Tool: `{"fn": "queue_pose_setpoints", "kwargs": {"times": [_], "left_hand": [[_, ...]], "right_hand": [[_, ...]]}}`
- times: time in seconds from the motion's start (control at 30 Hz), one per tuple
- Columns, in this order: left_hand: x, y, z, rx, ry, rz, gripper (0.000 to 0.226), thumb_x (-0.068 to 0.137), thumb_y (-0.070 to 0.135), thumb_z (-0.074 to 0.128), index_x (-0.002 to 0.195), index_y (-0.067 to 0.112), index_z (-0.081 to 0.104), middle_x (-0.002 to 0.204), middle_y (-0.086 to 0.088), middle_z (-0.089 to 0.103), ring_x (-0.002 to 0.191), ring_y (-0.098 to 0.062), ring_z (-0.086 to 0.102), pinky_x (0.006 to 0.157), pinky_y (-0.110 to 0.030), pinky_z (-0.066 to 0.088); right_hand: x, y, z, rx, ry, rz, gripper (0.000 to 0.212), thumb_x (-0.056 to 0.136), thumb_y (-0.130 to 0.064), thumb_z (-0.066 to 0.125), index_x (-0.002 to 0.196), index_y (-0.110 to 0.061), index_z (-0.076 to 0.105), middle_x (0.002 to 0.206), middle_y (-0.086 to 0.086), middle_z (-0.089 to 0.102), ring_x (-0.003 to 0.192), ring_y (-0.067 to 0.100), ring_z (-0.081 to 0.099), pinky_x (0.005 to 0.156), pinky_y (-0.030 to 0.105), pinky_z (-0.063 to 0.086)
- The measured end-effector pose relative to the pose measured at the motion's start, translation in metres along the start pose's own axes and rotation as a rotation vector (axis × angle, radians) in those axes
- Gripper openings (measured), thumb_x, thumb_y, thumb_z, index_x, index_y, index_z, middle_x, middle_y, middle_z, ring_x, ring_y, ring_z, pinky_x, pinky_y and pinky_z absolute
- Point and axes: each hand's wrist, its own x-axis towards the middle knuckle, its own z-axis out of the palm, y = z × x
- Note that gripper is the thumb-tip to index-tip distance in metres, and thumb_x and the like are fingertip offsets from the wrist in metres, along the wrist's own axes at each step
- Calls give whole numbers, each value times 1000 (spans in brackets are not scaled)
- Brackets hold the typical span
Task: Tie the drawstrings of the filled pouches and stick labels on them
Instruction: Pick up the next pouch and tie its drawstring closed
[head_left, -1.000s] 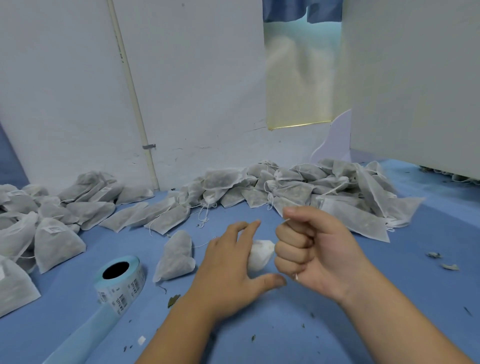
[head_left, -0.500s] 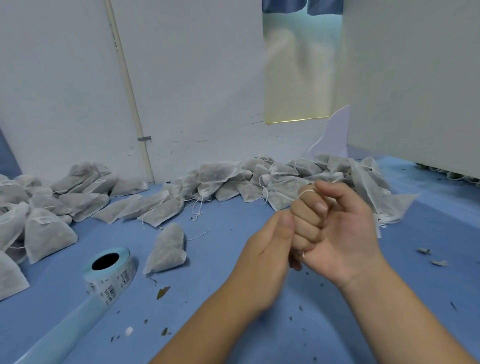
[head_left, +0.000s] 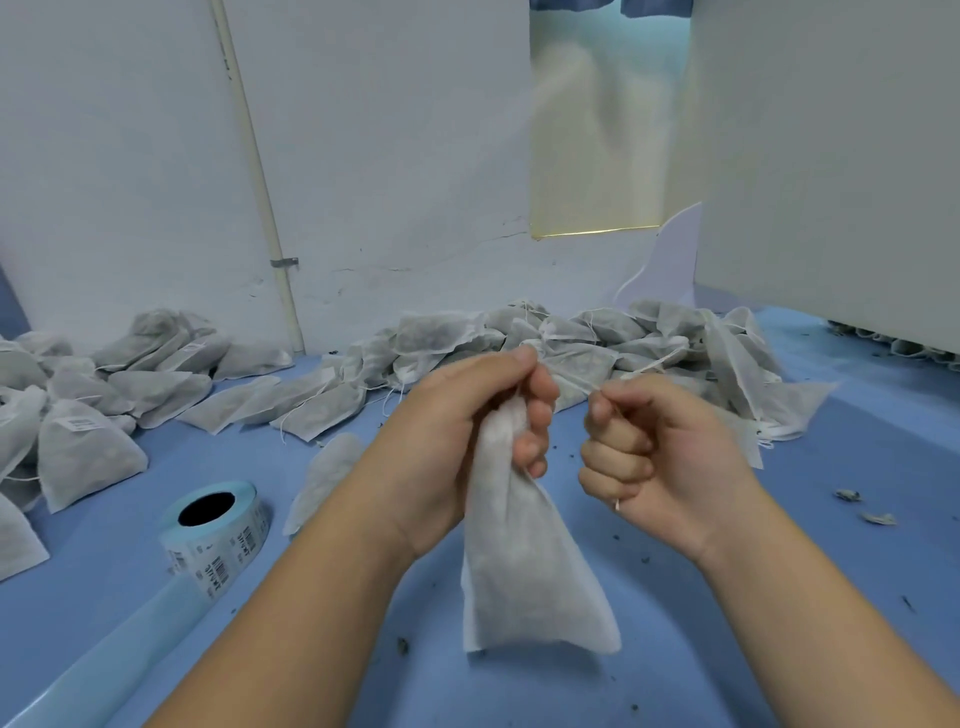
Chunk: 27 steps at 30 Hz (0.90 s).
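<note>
The left hand (head_left: 457, 441) is closing tightly round the gathered neck of a filled white pouch (head_left: 524, 571), with all four fingers curled over the front of the fabric and the thumb lying along the top. The pouch is hanging down from that fist between the two forearms, its flat bottom edge spreading wide just above the blue table (head_left: 831, 545); whether it is touching the surface cannot be told. The right hand (head_left: 660, 467) is balled into a narrow fist just beside the left, pinching the thin drawstring (head_left: 574, 383) between thumb and forefinger. The string is running taut from the pouch's neck across the small gap between the hands, and a short white end is poking out under the little finger. The mouth of the pouch is lying inside the left fist, so any knot is hidden, and the string is hard to follow where it is crossing the pale heap of unlabelled pouches (head_left: 597, 338) piled against the wall behind. One loose pouch (head_left: 327, 478) is lying partly behind the left wrist. To the left, a label roll (head_left: 218, 530) is standing on the table, its blue backing strip trailing off the bottom edge. Further left, a group of labelled pouches (head_left: 83, 452) is being cut off by the picture's edge.
</note>
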Motion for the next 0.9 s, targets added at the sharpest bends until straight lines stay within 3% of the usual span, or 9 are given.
{"fn": "queue_pose_setpoints", "kwargs": {"times": [0.17,0.23,0.33,0.47,0.6,0.7,0.8,0.9], "left_hand": [[-1,3,-1,-77,16,26,23,81,26,58,76,11,74,64,-1,54,48,-12,48,50,-25,46],[-1,5,-3,-56,47,21,23,80,26,59,82,10,75,68,-1,55,51,-14,50,52,-25,46],[0,6,-10,137,158,40,19,86,20,61,90,11,77,73,0,60,56,-14,54,54,-24,47],[1,4,-14,407,348,29,22,78,22,57,81,21,78,68,4,62,52,-12,51,54,-24,43],[1,5,-19,699,430,-4,29,90,14,51,76,26,74,61,13,63,47,-5,51,49,-15,41],[0,6,-23,810,414,-38,31,89,15,50,72,27,73,53,14,60,44,-2,50,44,-11,38],[0,6,-22,836,330,-84,30,88,20,53,67,25,74,53,10,59,47,-6,49,50,-17,40],[-2,7,-21,901,186,-128,32,89,27,56,62,28,72,52,11,56,49,-8,48,55,-21,40]], "right_hand": [[4,19,11,-214,54,16,12,81,-15,60,78,-5,53,51,-3,14,36,8,13,37,15,18],[5,24,13,-248,89,22,15,86,-12,59,72,-10,53,49,-6,17,38,9,14,37,16,18],[6,29,15,-307,169,11,15,84,-11,64,72,-13,56,48,-6,21,38,10,16,37,17,18],[6,31,16,-528,268,-85,17,78,-20,69,65,-20,60,45,-6,30,39,12,25,41,22,23],[2,29,22,-690,272,-173,10,68,-33,70,63,-26,65,45,-8,34,42,13,27,44,23,25],[0,30,26,-622,171,-188,8,67,-30,67,63,-24,65,45,-7,34,41,13,25,45,22,24],[-2,27,29,-519,78,-217,8,71,-21,66,62,-23,66,46,-8,43,38,11,24,42,19,23],[-3,21,27,-445,92,-277,11,71,-16,64,61,-22,66,43,-8,37,37,10,23,41,20,22]]}}
